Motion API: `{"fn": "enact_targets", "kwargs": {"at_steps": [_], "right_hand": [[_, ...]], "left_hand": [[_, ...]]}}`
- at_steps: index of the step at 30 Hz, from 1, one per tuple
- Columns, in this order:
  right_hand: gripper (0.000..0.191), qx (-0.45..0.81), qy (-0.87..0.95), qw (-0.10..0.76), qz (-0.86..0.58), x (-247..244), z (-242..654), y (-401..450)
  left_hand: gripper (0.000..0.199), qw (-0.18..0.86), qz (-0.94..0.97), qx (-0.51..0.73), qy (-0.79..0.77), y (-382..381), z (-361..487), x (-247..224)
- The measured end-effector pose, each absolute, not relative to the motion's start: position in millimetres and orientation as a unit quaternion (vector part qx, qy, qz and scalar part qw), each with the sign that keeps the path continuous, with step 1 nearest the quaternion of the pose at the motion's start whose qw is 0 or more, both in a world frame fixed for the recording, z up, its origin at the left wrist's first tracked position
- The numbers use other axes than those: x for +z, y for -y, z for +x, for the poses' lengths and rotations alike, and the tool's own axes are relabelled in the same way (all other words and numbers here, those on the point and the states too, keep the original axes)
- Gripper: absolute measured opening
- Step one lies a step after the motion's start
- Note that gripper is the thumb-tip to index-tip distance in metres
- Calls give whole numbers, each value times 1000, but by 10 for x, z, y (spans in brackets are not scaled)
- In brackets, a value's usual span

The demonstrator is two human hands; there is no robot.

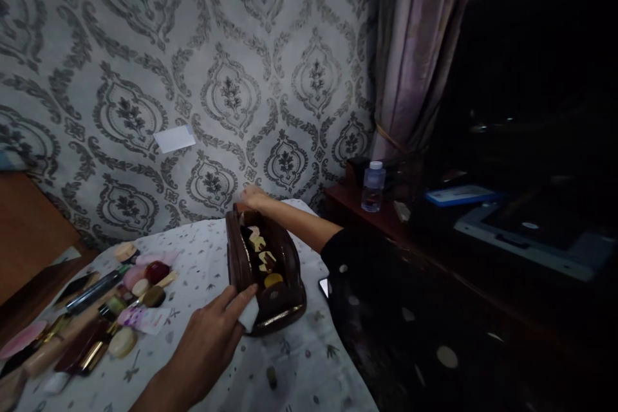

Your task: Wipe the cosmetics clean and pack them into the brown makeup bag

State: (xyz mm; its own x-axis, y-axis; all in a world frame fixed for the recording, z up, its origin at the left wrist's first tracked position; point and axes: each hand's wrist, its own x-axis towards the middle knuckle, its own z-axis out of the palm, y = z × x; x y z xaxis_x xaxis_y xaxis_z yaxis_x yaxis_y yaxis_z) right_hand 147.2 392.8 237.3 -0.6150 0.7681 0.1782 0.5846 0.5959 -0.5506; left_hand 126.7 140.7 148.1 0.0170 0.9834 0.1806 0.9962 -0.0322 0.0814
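Note:
A dark brown zip bag (pixel 236 251) lies unzipped on the patterned white cloth, with several yellowish items (pixel 266 261) and a round yellow one (pixel 273 280) inside. My left hand (pixel 207 338) is at the bag's near left edge, its fingers closed on a small white wipe or cloth (pixel 249 315) against the bag's side. At the far end of the bag is my right hand (pixel 252 197), its fingers curled by the top edge; what they grip there is hard to make out.
Cosmetics, including a round cream jar (pixel 122 342) and a blue tube (pixel 94 291), crowd the cloth (pixel 193 251) at left. A phone edge (pixel 324 287) shows under my right arm. A bottle (pixel 373 187) stands on the dark red furniture at right.

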Motion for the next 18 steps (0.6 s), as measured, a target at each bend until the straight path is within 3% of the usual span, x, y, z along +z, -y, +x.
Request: {"fn": "enact_targets", "kwargs": {"at_steps": [9, 18], "right_hand": [[13, 199, 922, 109, -314, 2225, 1794, -3657], [29, 197, 904, 120, -359, 2133, 1706, -3557]], "left_hand": [[55, 68, -723, -202, 657, -1178, 1133, 1286], [48, 86, -701, -196, 681, -887, 885, 1096]]}}
